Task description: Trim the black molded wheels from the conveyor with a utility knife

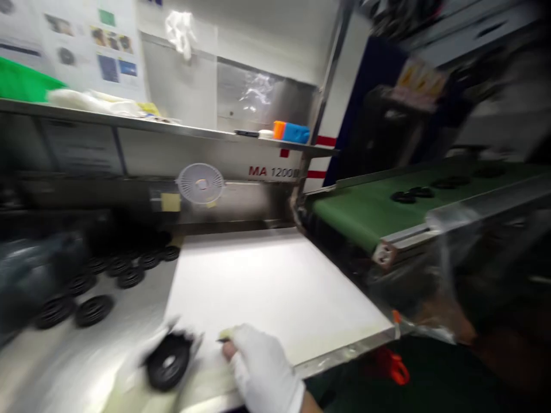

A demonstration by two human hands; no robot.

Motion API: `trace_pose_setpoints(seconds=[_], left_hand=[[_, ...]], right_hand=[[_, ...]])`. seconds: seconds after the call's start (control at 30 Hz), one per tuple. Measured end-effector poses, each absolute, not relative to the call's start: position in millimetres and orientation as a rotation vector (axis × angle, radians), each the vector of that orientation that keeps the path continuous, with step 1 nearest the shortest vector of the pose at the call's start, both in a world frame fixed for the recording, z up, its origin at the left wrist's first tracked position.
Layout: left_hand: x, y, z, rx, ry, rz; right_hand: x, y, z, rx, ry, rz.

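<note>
My left hand (133, 376), in a pale glove and smeared by motion, grips a black round wheel-like part (167, 362) with a light spot at its centre. Close by on the right is my right hand (264, 367), in a white glove with a bare fingertip showing. Its fingers are pinched together around a small thing with a yellowish and dark tip (224, 336), too blurred to name. Both hands are over the near edge of a white work surface (258, 281). The two hands are apart, and the small thing does not touch the black part.
Several black round parts (94, 310) lie on the metal table at left. A green conveyor belt (357, 201) carries more at right. Above runs a shelf (206, 133) with a blue and orange object (293, 132). A small white fan (200, 183) faces me. Orange scissor-like handles (399, 370) hang at the table's edge.
</note>
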State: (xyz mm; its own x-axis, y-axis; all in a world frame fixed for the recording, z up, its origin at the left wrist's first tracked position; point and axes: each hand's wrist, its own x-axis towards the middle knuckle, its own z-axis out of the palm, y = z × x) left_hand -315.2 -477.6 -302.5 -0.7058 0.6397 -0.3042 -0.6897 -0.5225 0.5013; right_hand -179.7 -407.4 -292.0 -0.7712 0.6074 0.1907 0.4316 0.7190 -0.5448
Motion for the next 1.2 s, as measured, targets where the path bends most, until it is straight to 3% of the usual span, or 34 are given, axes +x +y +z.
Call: trace_pose_setpoints(seconds=[0.37, 0.8, 1.0, 1.2], left_hand=[[-307, -486, -277, -0.165, 0.587, 1.949], [-295, -484, -273, -0.152, 0.745, 2.244], [-302, -491, -277, -0.061, 0.781, 2.031], [-302, -486, -282, -0.056, 0.704, 2.154]], right_hand=[[-195, -427, -283, -0.728, -2.561, 0.601], [-197, -450, -296, -0.805, -2.587, 0.429], [-193, -440, -296, -0.782, -2.568, 0.477], [-192, -439, -301, -0.882, -2.550, 0.437]])
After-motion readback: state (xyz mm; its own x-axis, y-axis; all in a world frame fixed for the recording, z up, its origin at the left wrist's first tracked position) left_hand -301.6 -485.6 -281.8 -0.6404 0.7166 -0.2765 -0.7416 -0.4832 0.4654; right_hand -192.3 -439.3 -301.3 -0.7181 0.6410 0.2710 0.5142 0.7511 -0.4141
